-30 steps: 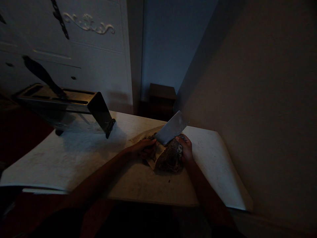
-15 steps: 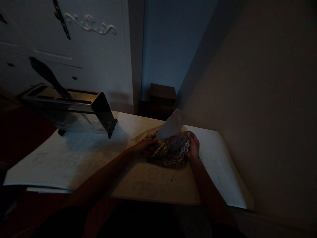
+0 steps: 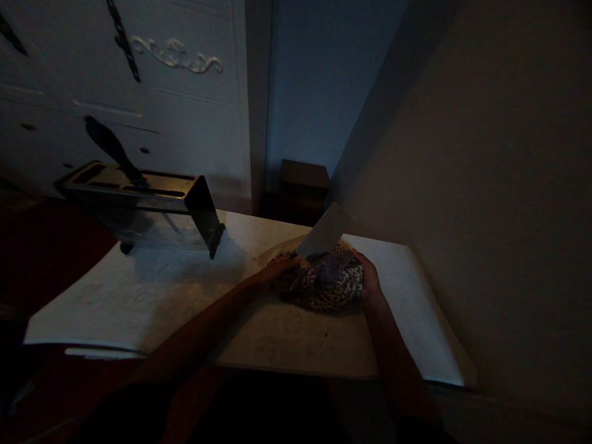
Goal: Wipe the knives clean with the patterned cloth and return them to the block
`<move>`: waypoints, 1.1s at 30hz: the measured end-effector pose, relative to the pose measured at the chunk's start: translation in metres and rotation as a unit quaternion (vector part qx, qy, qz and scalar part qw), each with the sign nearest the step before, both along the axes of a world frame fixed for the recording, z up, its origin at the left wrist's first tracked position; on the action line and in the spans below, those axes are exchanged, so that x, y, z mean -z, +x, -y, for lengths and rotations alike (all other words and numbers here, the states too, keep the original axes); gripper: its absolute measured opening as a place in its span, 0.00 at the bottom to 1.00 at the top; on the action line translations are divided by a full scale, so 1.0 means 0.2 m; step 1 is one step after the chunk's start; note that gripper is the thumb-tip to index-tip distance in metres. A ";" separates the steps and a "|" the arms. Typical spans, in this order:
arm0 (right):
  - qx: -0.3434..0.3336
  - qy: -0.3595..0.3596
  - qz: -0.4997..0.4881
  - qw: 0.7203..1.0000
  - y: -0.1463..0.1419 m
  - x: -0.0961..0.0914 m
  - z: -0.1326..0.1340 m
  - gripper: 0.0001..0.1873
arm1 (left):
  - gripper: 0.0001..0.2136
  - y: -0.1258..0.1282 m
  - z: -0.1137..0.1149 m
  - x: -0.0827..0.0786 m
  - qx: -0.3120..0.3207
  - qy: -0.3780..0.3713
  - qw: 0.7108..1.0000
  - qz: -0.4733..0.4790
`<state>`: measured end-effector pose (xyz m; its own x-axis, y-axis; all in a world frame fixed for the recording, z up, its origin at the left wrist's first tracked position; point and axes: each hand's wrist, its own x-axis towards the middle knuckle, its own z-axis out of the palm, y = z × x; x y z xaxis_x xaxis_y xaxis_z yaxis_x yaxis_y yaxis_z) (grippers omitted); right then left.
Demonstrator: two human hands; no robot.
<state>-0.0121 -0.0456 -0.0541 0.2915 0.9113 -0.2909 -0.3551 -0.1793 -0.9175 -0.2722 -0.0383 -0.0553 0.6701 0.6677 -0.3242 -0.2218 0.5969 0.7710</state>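
On a pale tabletop (image 3: pixel 185 308) in a dim room, a bundled, dark-and-light patterned cloth (image 3: pixel 330 283) lies between a person's two hands. The left hand (image 3: pixel 283 271) appears closed around the lower end of a broad-bladed knife (image 3: pixel 324 229); its handle is hidden. The blade slants up and away to the right, just behind the cloth. The right hand (image 3: pixel 369 275) grasps the cloth's right side, fingers partly out of sight. To the left, well apart, stands a slotted metal holder (image 3: pixel 161 192) with a dark handle rising from it.

The cloth looks soft, light and easily crumpled, best held by a thick fold. The knife looks stiff, heavier and perhaps slippery, so the handle seems the safe hold, with fingers clear of the edge.
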 end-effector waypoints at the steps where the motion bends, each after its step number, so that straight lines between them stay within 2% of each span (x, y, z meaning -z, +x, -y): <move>1: -0.032 -0.016 -0.023 0.999 0.01 -0.01 0.01 0.18 | 0.26 0.00 0.00 0.00 -0.001 0.000 1.000 0.004; 2: -0.050 -0.020 -0.036 0.998 0.01 -0.02 0.03 0.18 | 0.25 0.00 0.00 -0.01 -0.004 0.000 1.000 0.005; 4: -0.030 0.015 -0.040 0.999 -0.02 -0.06 0.06 0.17 | 0.25 0.01 0.00 -0.01 -0.018 0.000 1.000 -0.005; 6: 0.024 0.101 -0.022 0.994 -0.08 -0.11 0.10 0.15 | 0.24 0.02 0.01 0.00 -0.030 0.001 0.999 -0.024; 8: 0.051 0.184 -0.003 0.982 -0.16 -0.15 0.13 0.18 | 0.24 0.02 0.01 0.00 -0.033 0.008 0.999 -0.039; 11: 0.022 0.240 0.032 0.970 -0.28 -0.17 0.16 0.30 | 0.26 0.02 0.01 0.01 -0.023 0.021 0.999 -0.038; 14: -0.039 0.244 0.150 0.957 -0.34 -0.12 0.17 0.32 | 0.28 0.02 0.00 0.02 -0.003 0.020 0.999 -0.041; 15: -0.070 0.251 0.217 0.941 -0.35 -0.09 0.17 0.31 | 0.29 0.01 0.00 0.02 0.005 0.019 0.999 -0.049; 16: -0.107 0.265 0.293 0.912 -0.35 -0.07 0.17 0.29 | 0.30 0.01 0.00 0.02 0.013 0.018 0.998 -0.057; 17: -0.147 0.286 0.369 0.872 -0.35 -0.04 0.17 0.28 | 0.31 0.01 -0.01 0.02 0.019 0.016 0.997 -0.069; 19: -0.216 0.335 0.495 0.772 -0.35 0.00 0.15 0.27 | 0.32 0.00 -0.02 0.02 0.021 0.014 0.995 -0.101; 21: -0.239 0.375 0.572 0.689 -0.36 0.02 0.14 0.29 | 0.33 0.00 -0.02 0.02 0.021 0.013 0.991 -0.135; 23: -0.233 0.392 0.620 0.639 -0.37 0.03 0.14 0.30 | 0.35 -0.01 -0.03 0.02 0.036 0.015 0.988 -0.150; 25: -0.218 0.388 0.653 0.613 -0.38 0.03 0.13 0.31 | 0.36 -0.02 -0.03 0.03 0.056 0.027 0.987 -0.147; 27: -0.197 0.370 0.676 0.605 -0.38 0.03 0.13 0.33 | 0.37 -0.03 -0.04 0.04 0.067 0.051 0.986 -0.146; 30: -0.165 0.348 0.691 0.611 -0.38 0.03 0.13 0.35 | 0.37 -0.05 -0.04 0.04 0.068 0.086 0.982 -0.156; 33: -0.138 0.337 0.692 0.623 -0.39 0.03 0.13 0.37 | 0.35 -0.06 -0.04 0.03 0.081 0.086 0.982 -0.149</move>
<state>-0.0904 -0.0712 -0.0611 -0.3571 0.7617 0.5406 0.8190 0.5336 -0.2110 -0.2845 -0.0301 -0.0622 0.6653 0.6217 -0.4133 0.1160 0.4608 0.8799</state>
